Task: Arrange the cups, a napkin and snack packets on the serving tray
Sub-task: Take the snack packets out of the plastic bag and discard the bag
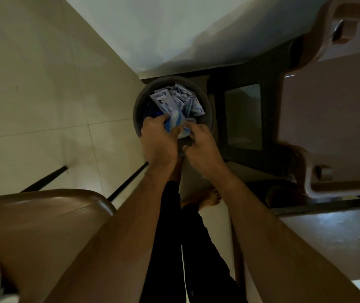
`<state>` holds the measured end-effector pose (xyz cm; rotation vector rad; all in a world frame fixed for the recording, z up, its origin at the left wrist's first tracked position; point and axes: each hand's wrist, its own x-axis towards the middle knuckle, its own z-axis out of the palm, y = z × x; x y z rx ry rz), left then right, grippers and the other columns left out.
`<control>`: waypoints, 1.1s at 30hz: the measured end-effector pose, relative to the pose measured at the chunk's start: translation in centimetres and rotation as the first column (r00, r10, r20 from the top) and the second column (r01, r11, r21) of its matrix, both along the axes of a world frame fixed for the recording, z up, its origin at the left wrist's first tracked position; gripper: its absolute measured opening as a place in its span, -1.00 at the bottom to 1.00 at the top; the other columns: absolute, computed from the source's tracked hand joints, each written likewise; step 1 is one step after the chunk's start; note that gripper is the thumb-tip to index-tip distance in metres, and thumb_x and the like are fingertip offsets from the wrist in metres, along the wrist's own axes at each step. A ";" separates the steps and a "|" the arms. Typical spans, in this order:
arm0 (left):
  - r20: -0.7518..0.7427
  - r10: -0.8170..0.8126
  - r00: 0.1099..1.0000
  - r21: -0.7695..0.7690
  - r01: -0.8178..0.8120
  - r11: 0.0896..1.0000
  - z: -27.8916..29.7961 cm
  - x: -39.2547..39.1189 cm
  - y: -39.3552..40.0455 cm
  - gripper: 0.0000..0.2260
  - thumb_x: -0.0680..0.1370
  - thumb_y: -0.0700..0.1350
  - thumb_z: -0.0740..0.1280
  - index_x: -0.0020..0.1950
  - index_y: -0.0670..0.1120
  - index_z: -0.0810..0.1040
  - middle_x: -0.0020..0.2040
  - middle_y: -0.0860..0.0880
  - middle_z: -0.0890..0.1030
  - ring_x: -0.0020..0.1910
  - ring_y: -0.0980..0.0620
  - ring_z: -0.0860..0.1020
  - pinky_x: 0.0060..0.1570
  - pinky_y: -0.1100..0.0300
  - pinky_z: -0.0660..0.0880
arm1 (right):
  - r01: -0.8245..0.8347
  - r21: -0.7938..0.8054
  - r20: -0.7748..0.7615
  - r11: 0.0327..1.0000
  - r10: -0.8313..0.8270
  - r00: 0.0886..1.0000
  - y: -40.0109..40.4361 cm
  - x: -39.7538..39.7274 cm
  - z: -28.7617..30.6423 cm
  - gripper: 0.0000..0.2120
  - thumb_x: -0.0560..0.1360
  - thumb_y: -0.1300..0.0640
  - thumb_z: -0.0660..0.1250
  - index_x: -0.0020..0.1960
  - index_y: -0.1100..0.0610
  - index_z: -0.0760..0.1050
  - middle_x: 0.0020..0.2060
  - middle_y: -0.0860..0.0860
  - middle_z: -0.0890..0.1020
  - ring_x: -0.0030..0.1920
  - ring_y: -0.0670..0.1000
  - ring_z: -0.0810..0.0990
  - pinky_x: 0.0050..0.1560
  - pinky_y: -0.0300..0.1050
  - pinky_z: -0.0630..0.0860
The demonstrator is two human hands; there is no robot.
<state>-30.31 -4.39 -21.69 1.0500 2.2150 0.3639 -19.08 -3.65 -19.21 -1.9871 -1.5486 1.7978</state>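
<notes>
- Spreading across the left half of the frame, the pale tiled floor (43, 95) is the largest surface; a brown moulded plastic chair (332, 106) fills the right side and a second brown chair back (32, 226) the lower left.
- No serving tray, cups or napkin show anywhere, so the arranging itself looks not yet begun; this reads as a fetching step.
- At centre frame a round dark plastic bin (140, 101) stands on the floor against the wall, just beside the right-hand chair, probably tucked there to keep out of the way.
- Inside the bin lies a crumpled heap of white-and-blue snack packets (179, 99), jumbled at mixed angles; the uppermost flat one has its long axis running from upper left to lower right.
- The left hand (159, 138) is closed around a blue-and-white packet (175, 119) at the bin's near rim, its long axis roughly up-and-down in the frame.
- The right hand (203, 143) has its fingers curled, pinching the lower corner of that wrapper, seemingly to steady or separate it from the heap.
</notes>
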 end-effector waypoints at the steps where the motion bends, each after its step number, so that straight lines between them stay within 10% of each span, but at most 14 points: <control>1: 0.007 -0.009 1.000 -0.016 0.009 1.000 -0.2 -0.1 0.1 -0.52 0.55 0.02 0.56 0.42 -0.12 0.61 0.27 -0.15 0.65 0.18 -0.10 0.66 0.07 0.17 0.53 | 0.005 -0.020 0.000 1.000 -0.005 1.000 0.0 0.0 -0.3 -0.39 0.55 0.48 0.25 0.56 0.19 0.33 0.53 0.18 0.32 0.52 0.18 0.39 0.50 0.12 0.44; 12: 0.141 0.021 0.990 -0.148 0.000 0.989 -0.8 -0.4 0.3 -0.52 0.61 -0.18 0.48 0.50 -0.19 0.47 0.43 -0.22 0.46 0.23 -0.22 0.64 0.25 -0.01 0.57 | 0.043 -0.075 0.004 0.996 -0.043 0.999 -0.3 0.5 -1.3 -0.39 0.55 0.53 0.20 0.57 0.26 0.30 0.53 0.20 0.37 0.54 0.17 0.34 0.43 -0.19 0.34; 33: 0.009 -0.363 0.932 0.137 0.359 0.923 8.9 4.7 4.0 -0.55 0.67 -0.08 0.39 0.54 -0.16 0.44 0.46 -0.15 0.48 0.51 -0.15 0.43 0.51 -0.05 0.41 | 0.019 0.330 0.042 0.944 -0.035 0.999 2.6 5.0 7.9 -0.49 0.64 0.35 0.25 0.58 0.23 0.30 0.53 0.18 0.38 0.56 0.13 0.33 0.58 0.06 0.31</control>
